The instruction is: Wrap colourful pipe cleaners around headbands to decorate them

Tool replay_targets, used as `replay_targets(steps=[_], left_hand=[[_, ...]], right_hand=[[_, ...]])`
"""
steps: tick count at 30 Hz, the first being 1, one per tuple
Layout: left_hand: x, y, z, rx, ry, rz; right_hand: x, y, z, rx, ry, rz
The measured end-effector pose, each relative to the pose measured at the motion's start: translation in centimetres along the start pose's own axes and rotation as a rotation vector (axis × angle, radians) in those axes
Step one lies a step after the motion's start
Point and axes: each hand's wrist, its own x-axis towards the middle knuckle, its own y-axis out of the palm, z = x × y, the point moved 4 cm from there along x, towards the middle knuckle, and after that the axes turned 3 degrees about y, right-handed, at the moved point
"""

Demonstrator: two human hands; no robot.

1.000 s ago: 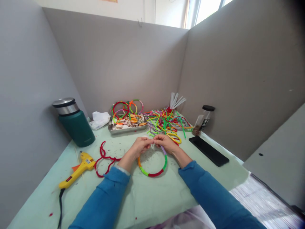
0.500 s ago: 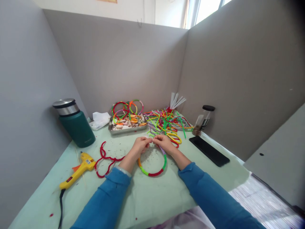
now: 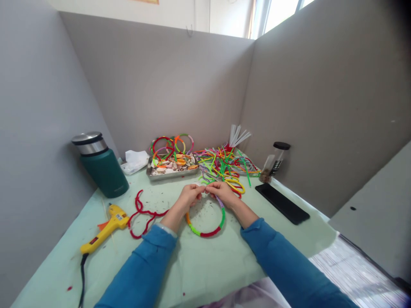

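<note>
A ring wrapped in coloured pipe cleaner (image 3: 210, 234) has orange, lime, red, green and purple sections, its near side close above the pale green cloth. My left hand (image 3: 190, 195) pinches its far side from the left. From the right, my right hand (image 3: 221, 192) pinches the same far part, and the fingertips of both hands meet. What lies between the fingertips is hidden. Left of my left forearm, a bent red pipe cleaner (image 3: 138, 210) lies on the cloth beside a yellow hot glue gun (image 3: 107, 229).
Behind my hands stands a metal tray (image 3: 173, 174) of shells with finished rings (image 3: 163, 147). Tangled pipe cleaners (image 3: 224, 164) lie right of it. A green flask (image 3: 104, 171) stands left; a black phone-like slab (image 3: 282, 203) and a clear jar (image 3: 275, 162) are right. Grey partitions (image 3: 154, 85) surround the table.
Almost nothing differs. Both hands keep their pinch at the ring's far side, and the whole view has shifted very slightly.
</note>
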Motion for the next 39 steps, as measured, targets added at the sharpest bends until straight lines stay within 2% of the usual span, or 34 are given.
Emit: replay_targets(steps=[20, 25, 39], left_hand=[[-0.3, -0.1, -0.7, 0.072, -0.005, -0.141], [-0.2, -0.1, -0.6, 0.137, 0.001, -0.165], [0.3, -0.8, 0.0, 0.181, 0.033, -0.234]], right_hand=[[0.2, 0.0, -0.5, 0.073, 0.086, -0.010], [0.1, 0.1, -0.3, 0.072, 0.041, 0.023], [0.3, 0.0, -0.9, 0.091, 0.047, 0.127]])
